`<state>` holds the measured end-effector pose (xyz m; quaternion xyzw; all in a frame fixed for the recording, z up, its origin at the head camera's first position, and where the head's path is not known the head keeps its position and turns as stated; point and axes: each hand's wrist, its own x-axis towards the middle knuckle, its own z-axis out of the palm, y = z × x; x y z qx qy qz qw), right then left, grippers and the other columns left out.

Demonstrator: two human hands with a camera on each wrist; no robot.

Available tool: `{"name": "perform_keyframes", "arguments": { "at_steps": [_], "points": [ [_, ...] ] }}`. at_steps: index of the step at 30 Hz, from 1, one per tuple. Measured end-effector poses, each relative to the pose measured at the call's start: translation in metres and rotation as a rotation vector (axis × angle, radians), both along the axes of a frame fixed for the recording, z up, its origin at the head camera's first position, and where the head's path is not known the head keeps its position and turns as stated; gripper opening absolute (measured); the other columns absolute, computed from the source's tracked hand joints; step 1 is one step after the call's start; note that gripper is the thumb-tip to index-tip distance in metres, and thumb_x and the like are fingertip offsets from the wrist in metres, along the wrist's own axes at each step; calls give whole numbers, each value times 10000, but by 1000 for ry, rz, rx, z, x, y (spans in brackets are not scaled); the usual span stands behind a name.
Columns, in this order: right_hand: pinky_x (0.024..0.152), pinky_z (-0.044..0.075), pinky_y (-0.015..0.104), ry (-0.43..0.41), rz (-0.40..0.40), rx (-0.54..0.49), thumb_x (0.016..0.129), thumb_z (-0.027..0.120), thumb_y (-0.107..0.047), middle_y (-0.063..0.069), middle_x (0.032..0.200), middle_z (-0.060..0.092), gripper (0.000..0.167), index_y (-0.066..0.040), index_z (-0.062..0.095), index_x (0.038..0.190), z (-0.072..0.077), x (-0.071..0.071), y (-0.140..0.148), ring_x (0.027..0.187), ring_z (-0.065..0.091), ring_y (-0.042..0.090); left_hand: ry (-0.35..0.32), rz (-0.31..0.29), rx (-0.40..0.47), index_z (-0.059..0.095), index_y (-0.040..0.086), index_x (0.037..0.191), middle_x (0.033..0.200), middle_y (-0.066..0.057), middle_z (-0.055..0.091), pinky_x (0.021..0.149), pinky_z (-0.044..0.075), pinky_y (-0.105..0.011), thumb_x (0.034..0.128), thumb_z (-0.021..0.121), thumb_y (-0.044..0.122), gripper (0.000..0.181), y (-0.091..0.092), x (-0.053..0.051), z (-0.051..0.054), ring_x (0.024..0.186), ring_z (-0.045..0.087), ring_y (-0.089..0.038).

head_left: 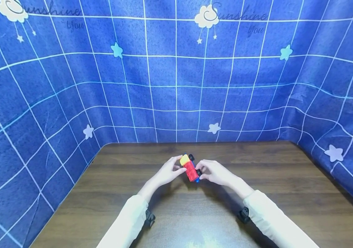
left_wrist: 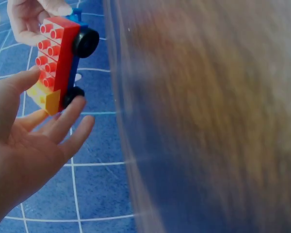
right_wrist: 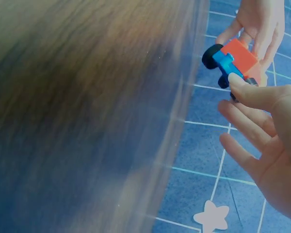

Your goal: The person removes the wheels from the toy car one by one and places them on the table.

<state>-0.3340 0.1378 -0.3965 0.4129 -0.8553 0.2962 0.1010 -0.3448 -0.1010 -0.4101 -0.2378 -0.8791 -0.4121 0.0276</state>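
Observation:
Between both hands is a small toy car (head_left: 191, 170) built of bricks, held tilted over the table. Its blue wheeled base (right_wrist: 222, 60) carries red studded bricks (left_wrist: 58, 51) and one yellow brick (left_wrist: 48, 99) at an end. My left hand (head_left: 168, 171) grips the car near the yellow end, thumb against the red bricks and fingers around the far side. With thumb and fingers, my right hand (head_left: 216, 172) pinches the other end by a black wheel (head_left: 199, 172). In the right wrist view, that thumb partly covers the blue base.
A brown wood-grain table (head_left: 102, 206) lies beneath the hands. Blue curtains (head_left: 164, 69) with white grid lines and stars stand behind it and on both sides. Each wrist wears a black device, such as the one (head_left: 149, 218) on the left.

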Motion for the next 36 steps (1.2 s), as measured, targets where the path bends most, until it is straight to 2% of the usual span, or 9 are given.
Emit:
{"name": "perform_keyframes", "arguments": {
  "at_steps": [3, 9, 16, 20, 23, 28, 31, 34, 36],
  "points": [
    [747, 536, 320, 33, -7, 0, 763, 730, 1, 72, 960, 667, 273, -46, 608, 1002, 3, 2, 2, 844, 655, 187, -2, 9, 28, 373, 47, 1410, 1407, -186, 426, 907, 498, -440, 903, 615, 316, 623, 1, 2, 1, 1067, 606, -329],
    [758, 535, 308, 92, 6, -32, 752, 733, 18, 74, 971, 653, 290, -45, 619, 1012, 5, 5, 5, 838, 649, 197, 29, -12, 84, 378, 44, 1391, 1382, -216, 454, 895, 507, -435, 919, 601, 259, 564, 1, 3, 0, 1064, 612, -341],
    [736, 528, 285, 144, 16, -70, 748, 738, 20, 52, 963, 642, 297, -60, 624, 1011, 9, 9, 5, 817, 632, 175, -23, -23, 217, 382, 88, 1379, 1250, -209, 575, 922, 491, -440, 927, 590, 241, 520, 6, 3, 1, 1074, 609, -341],
    [735, 525, 281, 159, 2, -74, 747, 733, 30, 40, 965, 642, 302, -72, 628, 1011, 13, 12, 5, 817, 628, 167, -104, -25, 332, 361, 95, 1370, 1191, -226, 595, 871, 510, -467, 935, 577, 189, 495, 9, 5, 5, 1070, 596, -381],
    [730, 525, 277, 183, 7, -87, 741, 729, 48, 35, 966, 643, 312, -74, 633, 1011, 15, 13, 5, 807, 628, 162, -169, -32, 411, 295, 79, 1376, 1198, -270, 567, 852, 517, -485, 942, 561, 151, 515, 14, 10, 10, 1061, 592, -410],
    [702, 518, 260, 233, 24, -122, 727, 746, 44, 29, 958, 644, 320, -74, 644, 1006, 19, 14, 5, 772, 624, 151, -205, -52, 508, 203, 38, 1367, 1220, -315, 529, 887, 479, -550, 945, 545, 116, 549, 22, 26, 28, 1049, 603, -390],
    [695, 514, 251, 247, 34, -134, 732, 756, 17, 27, 957, 643, 315, -77, 646, 1012, 21, 15, 5, 759, 624, 145, -198, -44, 537, 196, 43, 1360, 1226, -298, 525, 876, 475, -572, 940, 551, 108, 554, 26, 35, 36, 947, 638, -303],
    [701, 514, 249, 249, 43, -140, 741, 756, -6, 26, 955, 643, 309, -76, 647, 1021, 22, 17, 4, 756, 630, 133, -192, -51, 584, 185, 48, 1366, 1264, -274, 491, 853, 491, -562, 932, 559, 83, 574, 29, 39, 39, 895, 630, -214],
    [710, 513, 250, 240, 42, -144, 751, 753, -22, 20, 961, 641, 307, -80, 645, 1032, 23, 18, 2, 764, 631, 123, -172, -53, 610, 188, 53, 1372, 1272, -270, 479, 824, 501, -567, 926, 564, 72, 583, 30, 39, 38, 883, 640, -210]
  ]
}}
